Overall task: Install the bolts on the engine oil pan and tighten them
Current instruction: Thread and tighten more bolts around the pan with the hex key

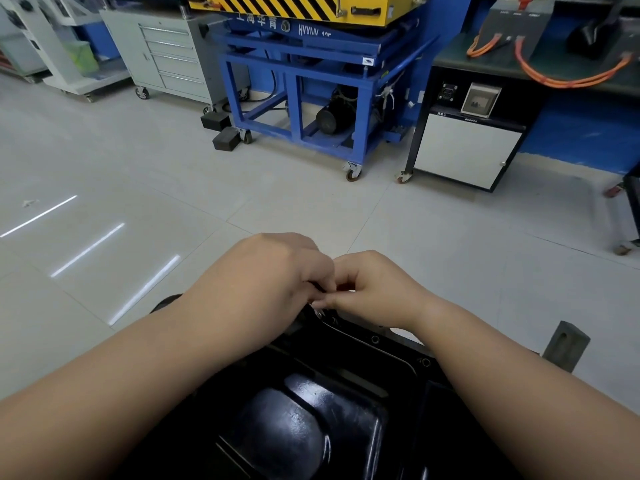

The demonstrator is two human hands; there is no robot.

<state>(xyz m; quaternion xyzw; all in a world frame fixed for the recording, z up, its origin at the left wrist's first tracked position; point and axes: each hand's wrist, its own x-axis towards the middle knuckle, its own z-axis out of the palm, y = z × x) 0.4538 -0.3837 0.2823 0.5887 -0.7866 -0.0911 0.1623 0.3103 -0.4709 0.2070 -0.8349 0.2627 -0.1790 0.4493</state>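
A glossy black oil pan fills the bottom centre, its flange running along the right with two bolt holes showing. Both hands meet over the pan's far edge. My left hand has its fingers curled, and small dark bolts show between its fingertips. My right hand curls its fingers too, its fingertips against the left hand's, pinching at the same small metal parts. A shiny piece shows just beneath the fingers. Which hand holds which bolt is hidden.
A grey metal bracket stands right of the pan. Beyond lie a tiled floor, a blue wheeled lift frame with a motor, a grey drawer cabinet and a bench with orange cables.
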